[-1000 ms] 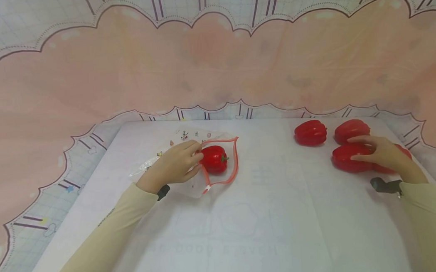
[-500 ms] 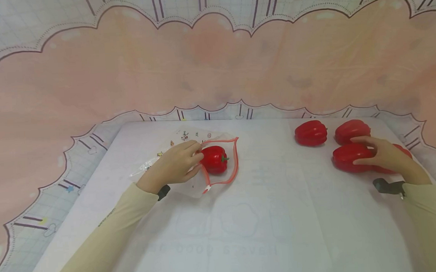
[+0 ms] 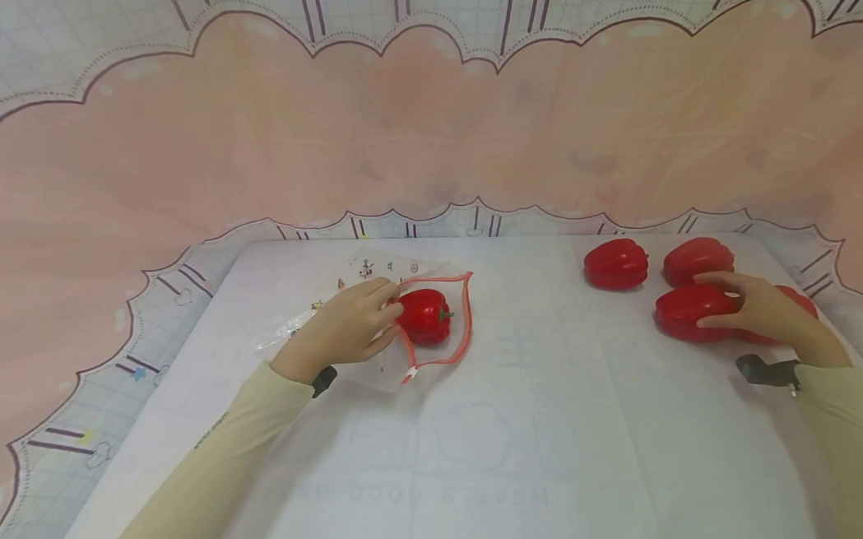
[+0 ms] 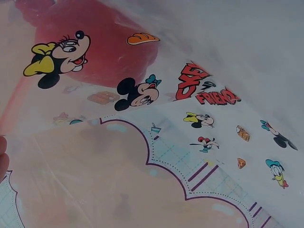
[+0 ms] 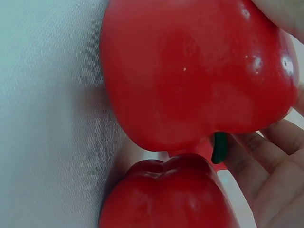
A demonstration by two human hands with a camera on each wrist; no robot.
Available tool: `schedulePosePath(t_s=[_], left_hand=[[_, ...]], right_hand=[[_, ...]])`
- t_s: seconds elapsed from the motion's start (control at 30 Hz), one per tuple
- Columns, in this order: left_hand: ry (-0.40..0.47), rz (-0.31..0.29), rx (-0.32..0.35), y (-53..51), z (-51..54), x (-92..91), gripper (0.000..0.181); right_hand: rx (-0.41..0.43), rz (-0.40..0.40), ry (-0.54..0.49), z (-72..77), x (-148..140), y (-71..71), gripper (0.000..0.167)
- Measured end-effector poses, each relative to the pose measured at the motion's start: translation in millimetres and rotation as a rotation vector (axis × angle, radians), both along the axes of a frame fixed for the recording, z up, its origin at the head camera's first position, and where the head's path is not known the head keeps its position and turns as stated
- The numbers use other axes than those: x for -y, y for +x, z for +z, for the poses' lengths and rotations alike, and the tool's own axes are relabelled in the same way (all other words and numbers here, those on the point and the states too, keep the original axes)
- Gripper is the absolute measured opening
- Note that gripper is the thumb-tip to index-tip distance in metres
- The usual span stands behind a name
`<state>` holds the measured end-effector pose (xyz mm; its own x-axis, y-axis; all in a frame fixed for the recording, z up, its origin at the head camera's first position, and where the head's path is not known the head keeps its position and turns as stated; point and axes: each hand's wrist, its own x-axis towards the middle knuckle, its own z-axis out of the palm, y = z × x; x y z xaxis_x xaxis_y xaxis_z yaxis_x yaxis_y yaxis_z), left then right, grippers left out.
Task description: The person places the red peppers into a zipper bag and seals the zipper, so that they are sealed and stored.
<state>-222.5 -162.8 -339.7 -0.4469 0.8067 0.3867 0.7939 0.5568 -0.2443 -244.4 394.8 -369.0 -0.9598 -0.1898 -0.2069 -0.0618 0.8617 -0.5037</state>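
In the head view my left hand [image 3: 351,324] pinches the near rim of a clear zip bag [image 3: 467,313] with a red zip edge, its mouth spread toward the right. One red bell pepper [image 3: 425,317] lies inside that mouth. Through the printed plastic, the left wrist view shows the bagged pepper [image 4: 95,47] blurred. Over at the right, my right hand [image 3: 771,310] grips another red bell pepper [image 3: 690,315], thumb on its near side and fingers on its far side. The right wrist view shows this gripped pepper [image 5: 190,71] close up, with its green stem.
Beside the gripped pepper, partly behind my right hand, lies another pepper [image 3: 803,300]. Two more peppers, one on the left [image 3: 615,264] and one on the right [image 3: 698,257], sit farther back on the white table [image 3: 561,443]. A patterned curtain [image 3: 394,140] hangs behind.
My right hand has shifted very slightly to the right since a second ago, and the pepper at its fingers has barely moved. The left hand and the bag stay in place.
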Motion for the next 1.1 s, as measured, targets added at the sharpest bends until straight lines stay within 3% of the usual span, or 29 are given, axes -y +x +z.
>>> schedulePosePath(t_s=[0.73, 1.1], left_hand=[[0.004, -0.001, -0.004, 0.4, 1.4, -0.7, 0.02], [-0.005, -0.004, -0.013, 0.7, 1.5, -0.9, 0.02]], right_hand=[[-0.001, 0.056, 0.04, 2.9, -7.1, 2.2, 0.095], [0.011, 0.011, 0.019, -1.5, -3.2, 2.4, 0.097]])
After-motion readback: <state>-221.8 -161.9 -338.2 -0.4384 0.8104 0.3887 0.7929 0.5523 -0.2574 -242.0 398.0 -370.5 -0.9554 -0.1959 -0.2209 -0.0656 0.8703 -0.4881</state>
